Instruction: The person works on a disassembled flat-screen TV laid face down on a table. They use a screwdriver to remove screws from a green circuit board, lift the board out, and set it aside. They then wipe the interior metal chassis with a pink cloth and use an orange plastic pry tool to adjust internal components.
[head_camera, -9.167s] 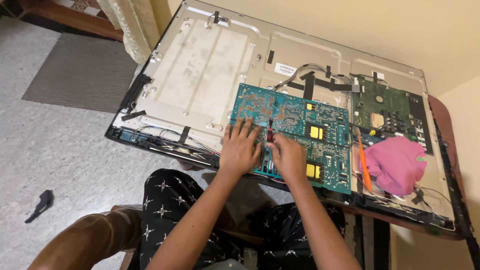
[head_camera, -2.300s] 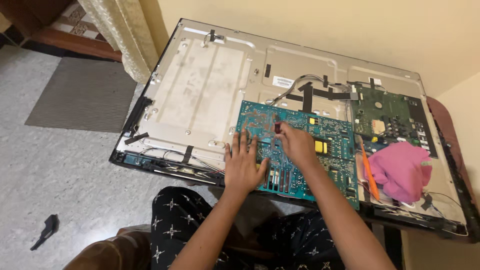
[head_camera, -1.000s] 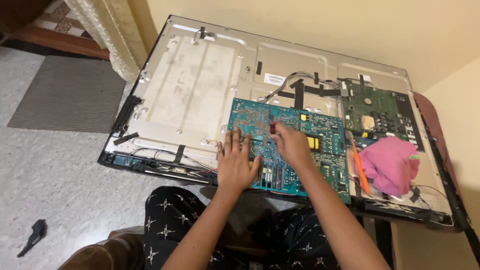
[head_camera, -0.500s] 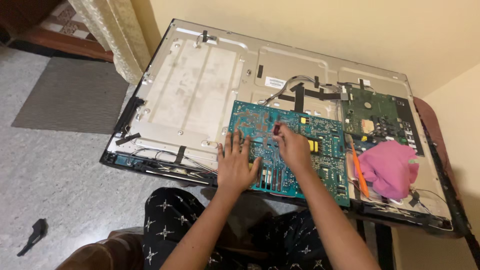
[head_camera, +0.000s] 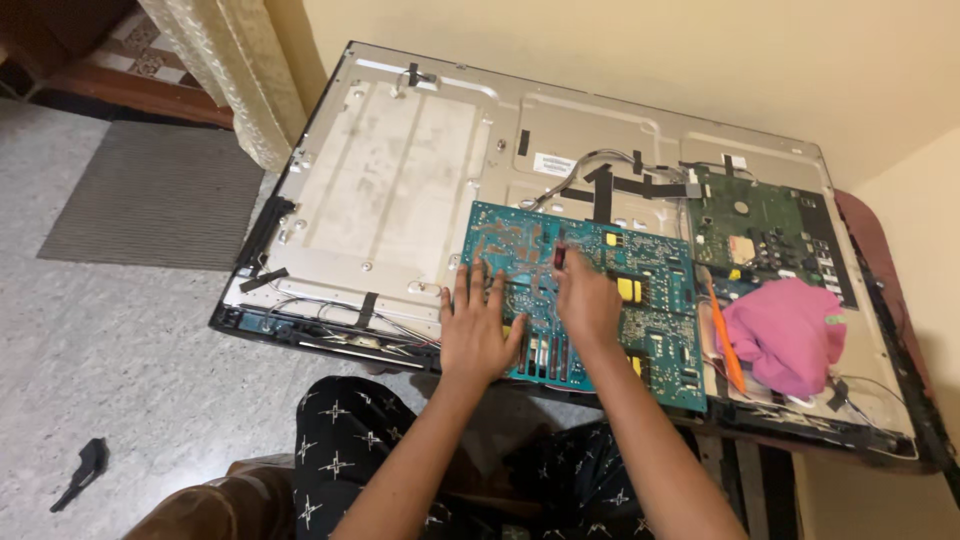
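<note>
An opened flat-panel television (head_camera: 420, 190) lies back-up on a brown counter (head_camera: 880, 260), its bare metal chassis exposed. A teal circuit board (head_camera: 640, 320) sits on the chassis near the front edge, right of centre. The left hand (head_camera: 478, 325) rests flat on the board's left end, fingers spread and open, palm down, holding nothing. The right hand (head_camera: 588, 300) is closed round a small red-handled screwdriver (head_camera: 559, 254), whose handle stands upright above the knuckles; its tip is hidden against the board. A second, green circuit board (head_camera: 765, 225) is mounted further right, towards the rear. Black tape strips and grey cables (head_camera: 600, 180) run between the two boards. A crumpled pink cloth (head_camera: 790, 335) lies on the chassis just right of the teal board, with an orange-handled tool (head_camera: 725, 340) lying between cloth and board. Loose wires (head_camera: 330, 315) run along the television's front-left edge. On the speckled floor lie a grey mat (head_camera: 150, 200) and a small black part (head_camera: 85, 470).
</note>
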